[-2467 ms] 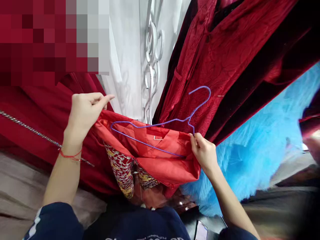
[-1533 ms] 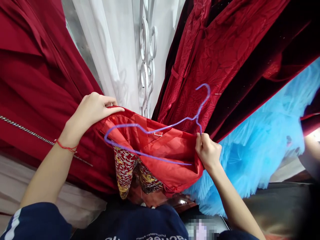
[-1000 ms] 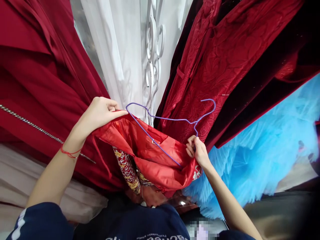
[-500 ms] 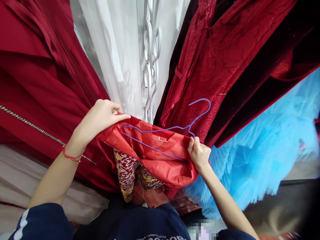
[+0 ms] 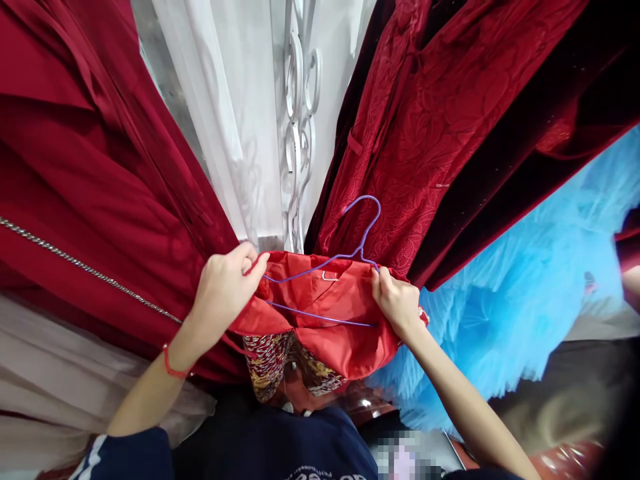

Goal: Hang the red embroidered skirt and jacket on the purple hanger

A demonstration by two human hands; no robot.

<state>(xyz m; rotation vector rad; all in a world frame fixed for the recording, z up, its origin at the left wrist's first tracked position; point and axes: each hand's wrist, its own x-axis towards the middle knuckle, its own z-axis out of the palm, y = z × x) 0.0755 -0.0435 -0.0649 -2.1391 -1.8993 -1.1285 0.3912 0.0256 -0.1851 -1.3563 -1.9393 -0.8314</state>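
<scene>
A bright red satin garment (image 5: 325, 303) with gold embroidery on its underside hangs open in front of me. My left hand (image 5: 225, 293) pinches its left edge, fingers closed on the cloth. My right hand (image 5: 397, 303) grips the right edge together with the purple wire hanger (image 5: 350, 257). The hanger's body lies inside the garment's opening and its hook sticks up above it.
Dark red dresses (image 5: 440, 120) hang on the right and on the left (image 5: 80, 167), the left one with a silver chain strap (image 5: 85, 270). A white curtain and scrolled white metalwork (image 5: 297, 127) stand behind. Blue tulle (image 5: 500, 300) fills the lower right.
My left hand has moved right, drawing the garment's left edge in over the hanger's end. The hanger has sunk deeper into the opening and its hook has shifted left.
</scene>
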